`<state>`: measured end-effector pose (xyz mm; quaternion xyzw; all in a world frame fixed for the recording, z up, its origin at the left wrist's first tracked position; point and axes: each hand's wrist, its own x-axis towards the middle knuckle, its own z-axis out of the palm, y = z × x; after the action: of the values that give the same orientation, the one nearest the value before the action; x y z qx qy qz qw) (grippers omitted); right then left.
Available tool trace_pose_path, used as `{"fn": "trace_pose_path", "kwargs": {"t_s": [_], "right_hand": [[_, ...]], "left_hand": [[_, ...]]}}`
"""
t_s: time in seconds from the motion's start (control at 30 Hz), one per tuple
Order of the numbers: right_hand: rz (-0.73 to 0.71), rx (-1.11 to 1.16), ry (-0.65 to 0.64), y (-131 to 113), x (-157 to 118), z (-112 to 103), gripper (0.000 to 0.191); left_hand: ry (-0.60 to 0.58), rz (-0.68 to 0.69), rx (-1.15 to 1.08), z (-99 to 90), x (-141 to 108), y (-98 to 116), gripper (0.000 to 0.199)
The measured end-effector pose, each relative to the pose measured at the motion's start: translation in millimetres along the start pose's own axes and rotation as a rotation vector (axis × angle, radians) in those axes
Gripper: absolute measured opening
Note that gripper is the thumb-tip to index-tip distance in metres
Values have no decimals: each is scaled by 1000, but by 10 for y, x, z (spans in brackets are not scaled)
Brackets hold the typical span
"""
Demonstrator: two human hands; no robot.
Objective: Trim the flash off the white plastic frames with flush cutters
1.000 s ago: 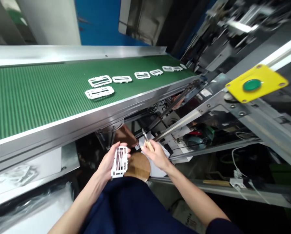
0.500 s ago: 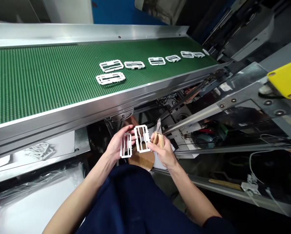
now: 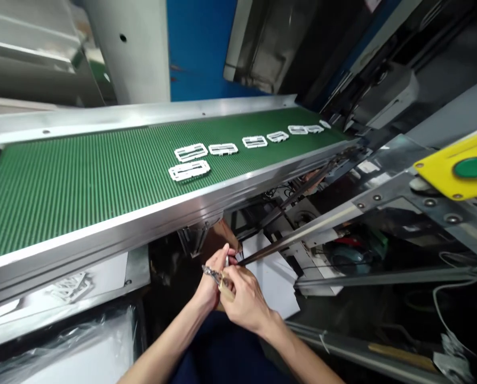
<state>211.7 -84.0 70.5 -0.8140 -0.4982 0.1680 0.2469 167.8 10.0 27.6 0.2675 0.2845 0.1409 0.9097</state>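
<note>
My right hand (image 3: 247,300) is closed round a pair of nippers (image 3: 224,289) with pale yellow handles. Their metal jaws point left, across my left hand (image 3: 210,281). The left hand's fingers are curled, and between the two hands a thin pale edge (image 3: 227,260) shows, which looks like a white plastic frame seen edge-on. Most of it is hidden by my fingers, so I cannot tell whether one or two frames are there. Both hands are close together, below the near edge of the conveyor.
Several white plastic frames (image 3: 189,170) lie on the green conveyor belt (image 3: 102,181), bounded by a metal rail (image 3: 142,237). More frames (image 3: 72,288) lie on a shelf at lower left, above a plastic-lined box (image 3: 86,346). A yellow box with a green button (image 3: 474,167) stands right.
My hands have come together, and the nippers have swung from pointing up to lying across my left hand. The frames I held have turned out of plain sight. The view has tilted upward.
</note>
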Motion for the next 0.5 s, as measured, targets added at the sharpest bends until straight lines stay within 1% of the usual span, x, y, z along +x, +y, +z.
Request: {"fn": "trace_pose_path", "kwargs": {"t_s": [0.07, 0.13, 0.17, 0.2, 0.23, 0.3, 0.37, 0.4, 0.43, 0.47, 0.5], "right_hand": [[-29, 100, -100, -16, 1, -17, 7], [-66, 234, -181, -23, -29, -97, 10], [-74, 313, -184, -22, -51, -152, 11], [-68, 389, -151, -14, -72, -210, 11], [-47, 458, -92, 3, -90, -268, 11], [19, 567, 57, 67, -116, -367, 13], [83, 623, 182, 165, -133, -420, 16], [109, 637, 223, 220, -143, -424, 17], [130, 646, 246, 273, -156, -413, 18], [147, 648, 256, 321, -173, -389, 19], [161, 647, 254, 360, -194, -355, 20]], "left_hand": [[20, -33, -25, -45, 18, -40, 39], [23, -43, -33, -72, 6, -10, 37], [20, -46, -28, -70, -25, 43, 36], [12, -46, -14, -55, -75, 129, 35], [-5, -38, 13, -29, -147, 249, 35], [-80, 4, 132, 50, -340, 594, 33], [-171, 113, 342, 144, -542, 1058, 27], [-185, 185, 479, 188, -614, 1317, 26], [-182, 257, 646, 226, -651, 1581, 25], [-146, 333, 856, 257, -644, 1839, 29], [-86, 403, 1077, 277, -587, 2079, 34]]}}
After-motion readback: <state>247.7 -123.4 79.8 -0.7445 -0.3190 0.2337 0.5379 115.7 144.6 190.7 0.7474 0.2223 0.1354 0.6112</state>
